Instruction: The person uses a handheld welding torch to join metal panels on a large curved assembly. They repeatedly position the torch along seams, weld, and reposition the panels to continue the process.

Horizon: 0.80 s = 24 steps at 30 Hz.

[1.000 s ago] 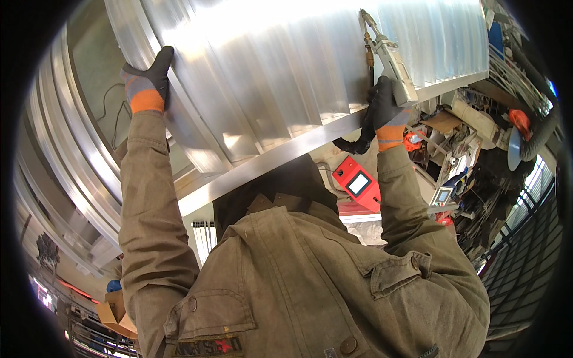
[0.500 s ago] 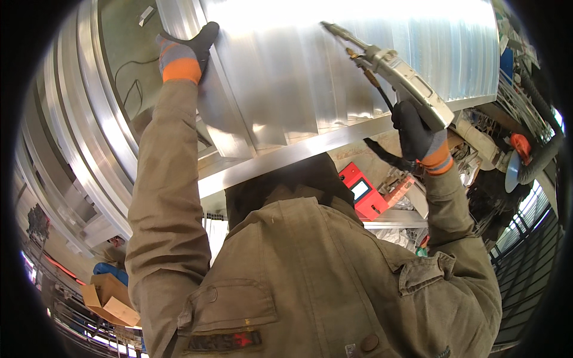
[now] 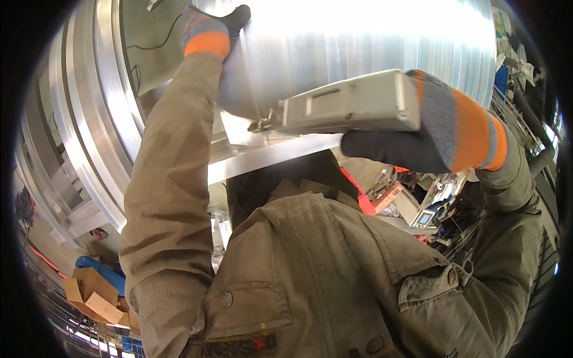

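Observation:
My right hand (image 3: 418, 128), in a grey, orange and black glove, is closed round a boxy silver handheld welding gun (image 3: 352, 104). The gun is tilted, its narrow nozzle pointing left, over the near edge of a shiny ribbed metal panel (image 3: 358, 53). Whether the tip touches the panel cannot be made out. Far up on the left, my gloved left hand (image 3: 215, 30) grips the panel's left side, its thumb spread over the metal. The other fingers of that hand are mostly hidden.
Long curved-looking metal rails (image 3: 89, 89) stand to the left. An open cardboard box (image 3: 92, 292) sits at lower left beside a blue object (image 3: 98, 271). On the right are a small screen device (image 3: 424, 219) and clutter with hoses (image 3: 534, 122). A thin cable (image 3: 158, 45) lies beyond the rails.
My right hand has come nearer, turning the gun from pointing far up-left to pointing left, low over the panel's near edge. The left hand stays at the panel's side; the view has shifted slightly.

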{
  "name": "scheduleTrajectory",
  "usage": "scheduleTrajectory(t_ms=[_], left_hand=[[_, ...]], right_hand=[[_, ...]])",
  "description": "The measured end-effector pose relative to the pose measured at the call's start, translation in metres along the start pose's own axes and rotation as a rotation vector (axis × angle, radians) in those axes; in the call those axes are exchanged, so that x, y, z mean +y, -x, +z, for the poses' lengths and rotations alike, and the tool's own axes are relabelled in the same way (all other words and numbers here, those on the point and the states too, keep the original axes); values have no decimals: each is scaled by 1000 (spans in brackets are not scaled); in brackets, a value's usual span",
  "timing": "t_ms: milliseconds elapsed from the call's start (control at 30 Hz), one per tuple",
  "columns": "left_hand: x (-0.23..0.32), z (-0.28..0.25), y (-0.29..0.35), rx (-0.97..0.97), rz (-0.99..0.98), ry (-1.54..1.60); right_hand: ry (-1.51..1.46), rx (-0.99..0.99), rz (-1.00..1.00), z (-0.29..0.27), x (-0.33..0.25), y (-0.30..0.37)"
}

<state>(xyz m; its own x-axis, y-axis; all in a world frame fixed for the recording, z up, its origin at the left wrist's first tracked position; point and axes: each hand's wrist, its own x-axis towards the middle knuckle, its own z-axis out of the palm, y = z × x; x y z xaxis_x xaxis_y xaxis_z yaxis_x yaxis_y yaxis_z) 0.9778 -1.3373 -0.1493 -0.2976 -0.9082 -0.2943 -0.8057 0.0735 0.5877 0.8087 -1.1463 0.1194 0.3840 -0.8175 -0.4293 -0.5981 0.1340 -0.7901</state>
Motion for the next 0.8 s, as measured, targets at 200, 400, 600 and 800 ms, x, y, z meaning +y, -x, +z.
scheduleTrajectory(t_ms=[200, 400, 600, 800], left_hand=[[-1, -1, 4, 40, 5, 58], [-2, -2, 2, 56, 13, 97], [0, -6, 4, 66, 21, 122], [-10, 5, -1, 72, 19, 167]], right_hand=[[159, -256, 235, 21, 2, -49], [56, -368, 242, 40, 17, -79], [13, -384, 131, 39, 28, -87], [-21, -399, 16, 36, 36, -96]])
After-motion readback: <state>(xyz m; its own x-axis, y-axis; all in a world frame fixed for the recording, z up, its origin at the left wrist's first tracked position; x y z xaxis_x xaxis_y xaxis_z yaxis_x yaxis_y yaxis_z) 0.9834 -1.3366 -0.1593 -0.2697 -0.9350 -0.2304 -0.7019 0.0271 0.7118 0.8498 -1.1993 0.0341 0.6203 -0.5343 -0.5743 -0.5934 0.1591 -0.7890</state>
